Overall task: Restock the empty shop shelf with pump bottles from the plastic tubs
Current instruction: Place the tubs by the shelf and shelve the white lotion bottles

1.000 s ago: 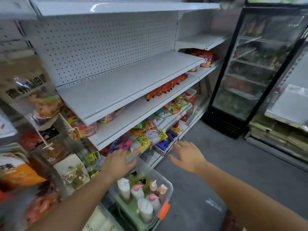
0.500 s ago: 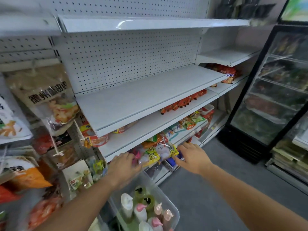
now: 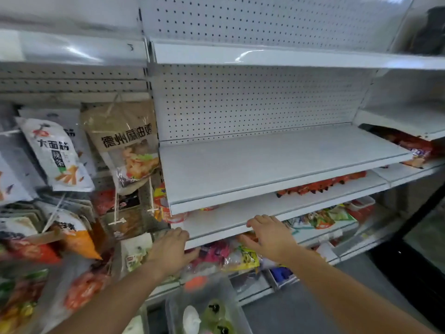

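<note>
Pump bottles (image 3: 191, 319) stand in the clear plastic tub (image 3: 199, 296), nearest, at the bottom edge. Above it, the left hand (image 3: 171, 251) and right hand (image 3: 269, 235) touch the lower shelf (image 3: 228, 220) front, each grip apart. Beyond sits the empty shelf (image 3: 277, 165).

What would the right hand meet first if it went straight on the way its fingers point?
Probably the front edge of the lower white metal shelf; the right hand has its fingers almost on it, though depth is unclear.
</note>
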